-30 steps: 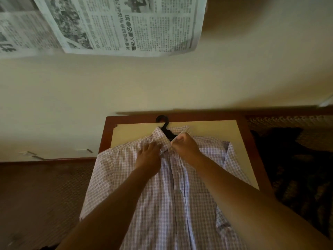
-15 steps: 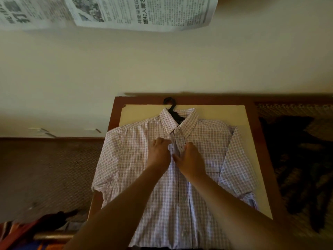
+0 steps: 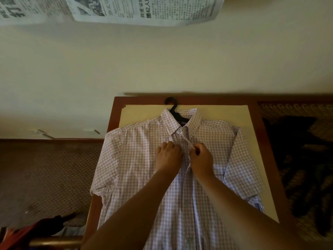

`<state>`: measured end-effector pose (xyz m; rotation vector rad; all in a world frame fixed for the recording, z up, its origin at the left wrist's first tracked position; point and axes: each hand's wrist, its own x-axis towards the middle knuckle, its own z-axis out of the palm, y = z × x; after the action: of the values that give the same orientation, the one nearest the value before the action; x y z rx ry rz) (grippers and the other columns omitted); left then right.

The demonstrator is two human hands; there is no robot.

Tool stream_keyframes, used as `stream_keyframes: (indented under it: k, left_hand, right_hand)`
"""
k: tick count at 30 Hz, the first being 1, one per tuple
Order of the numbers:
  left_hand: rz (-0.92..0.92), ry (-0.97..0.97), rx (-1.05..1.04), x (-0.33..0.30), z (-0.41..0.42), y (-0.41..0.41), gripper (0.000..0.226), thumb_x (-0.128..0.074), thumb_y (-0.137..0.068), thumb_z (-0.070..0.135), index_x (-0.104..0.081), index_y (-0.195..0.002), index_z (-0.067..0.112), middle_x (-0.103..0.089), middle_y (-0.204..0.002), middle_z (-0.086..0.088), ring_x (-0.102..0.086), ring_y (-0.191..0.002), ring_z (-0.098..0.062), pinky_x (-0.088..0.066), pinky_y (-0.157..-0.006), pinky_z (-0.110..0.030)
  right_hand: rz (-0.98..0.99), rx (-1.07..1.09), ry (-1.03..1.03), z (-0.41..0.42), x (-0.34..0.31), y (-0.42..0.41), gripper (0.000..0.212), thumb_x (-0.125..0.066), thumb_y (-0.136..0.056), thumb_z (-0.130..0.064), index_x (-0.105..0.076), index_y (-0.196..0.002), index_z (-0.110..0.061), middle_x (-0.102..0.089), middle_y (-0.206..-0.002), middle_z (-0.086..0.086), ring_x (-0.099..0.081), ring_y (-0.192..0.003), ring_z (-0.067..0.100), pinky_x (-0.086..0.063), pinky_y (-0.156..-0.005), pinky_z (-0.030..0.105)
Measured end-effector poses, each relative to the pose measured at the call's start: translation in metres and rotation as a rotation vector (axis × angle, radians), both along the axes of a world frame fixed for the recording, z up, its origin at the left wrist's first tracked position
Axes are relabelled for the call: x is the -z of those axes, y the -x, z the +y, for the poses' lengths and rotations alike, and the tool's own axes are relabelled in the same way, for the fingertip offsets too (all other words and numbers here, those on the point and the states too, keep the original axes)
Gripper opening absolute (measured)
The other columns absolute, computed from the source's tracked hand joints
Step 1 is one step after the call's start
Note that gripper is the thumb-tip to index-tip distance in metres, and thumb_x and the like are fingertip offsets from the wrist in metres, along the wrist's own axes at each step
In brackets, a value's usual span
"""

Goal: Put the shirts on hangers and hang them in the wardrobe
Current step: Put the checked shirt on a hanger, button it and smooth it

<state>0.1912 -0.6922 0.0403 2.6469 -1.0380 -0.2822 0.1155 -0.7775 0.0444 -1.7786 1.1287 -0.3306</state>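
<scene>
Checked shirt (image 3: 140, 170) flat on tabletop (image 3: 259, 145), collar at 12 o'clock — black hanger (image 3: 172, 108) hook poking out above it. Left hand (image 3: 168, 157) fingers curled, pressing placket edge; right hand (image 3: 201, 159) pinches opposite edge, lifted. Newspaper (image 3: 144, 9) on wall.

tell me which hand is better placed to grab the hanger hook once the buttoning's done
Probably the right hand: it pinches the placket of the checked shirt just below the collar, slightly nearer the black hanger hook. The left hand rests curled on the shirt front.
</scene>
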Motion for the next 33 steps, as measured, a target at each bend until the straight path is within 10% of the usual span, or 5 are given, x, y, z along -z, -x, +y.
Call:
stream_keyframes:
  k: [8,12,19,33]
  left_hand:
    - [0.197,-0.002,-0.112,-0.004,-0.022,-0.002,0.014,-0.048,-0.096,0.018,-0.059,-0.103,0.013,-0.059,-0.106,-0.001,-0.054,-0.099,-0.016,-0.049,-0.082,-0.03]
    - [0.564,0.262,-0.435,-0.007,-0.02,0.002,0.016,-0.05,-0.094,0.017,-0.063,-0.086,0.013,-0.066,-0.075,-0.001,-0.059,-0.06,-0.01,-0.051,-0.054,-0.024]
    - [0.972,0.584,-0.734,-0.008,-0.012,0.012,0.015,-0.058,-0.093,0.013,-0.069,-0.086,0.006,-0.066,-0.064,-0.004,-0.059,-0.05,-0.01,-0.046,-0.046,-0.019]
    - [1.057,0.668,-0.693,-0.004,-0.008,0.016,0.012,-0.061,-0.092,0.014,-0.07,-0.089,0.006,-0.072,-0.081,-0.013,-0.07,-0.076,-0.027,-0.06,-0.073,-0.037]
  right_hand:
    - [-0.062,0.019,-0.074,-0.005,-0.003,-0.006,0.021,-0.06,-0.093,-0.019,-0.062,-0.074,-0.013,-0.059,-0.064,-0.002,-0.051,-0.056,0.008,-0.04,-0.049,0.008]
    - [-0.033,0.012,-0.1,-0.007,0.002,-0.008,0.022,-0.059,-0.092,-0.016,-0.065,-0.072,-0.01,-0.06,-0.063,0.004,-0.053,-0.057,0.014,-0.042,-0.053,0.021]
    - [-0.018,0.054,-0.202,-0.005,0.003,-0.009,0.007,-0.064,-0.088,-0.014,-0.065,-0.083,-0.011,-0.068,-0.076,0.004,-0.064,-0.066,0.017,-0.051,-0.056,0.023]
    - [-0.001,-0.032,-0.281,-0.015,-0.005,-0.007,0.014,-0.062,-0.089,-0.012,-0.071,-0.08,-0.006,-0.07,-0.078,0.013,-0.063,-0.068,0.019,-0.05,-0.059,0.023]
